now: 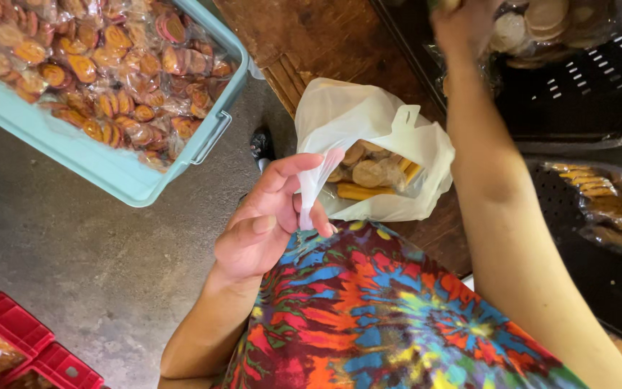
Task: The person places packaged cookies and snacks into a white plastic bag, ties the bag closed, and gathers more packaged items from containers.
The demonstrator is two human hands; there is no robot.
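My left hand pinches one handle of a white plastic carrier bag, which hangs open in front of me. Inside the bag lie round pale biscuits and yellow stick-shaped snacks in clear wrap. My right hand reaches up and away to the top edge of the view, at a black crate that holds wrapped round biscuits. Its fingers are cut off by the frame, so what they hold is hidden.
A light blue tub full of wrapped orange-brown snacks stands at the upper left on the grey concrete floor. Red crates sit at the lower left. Another black crate with packed biscuits is at the right. A wooden surface lies behind the bag.
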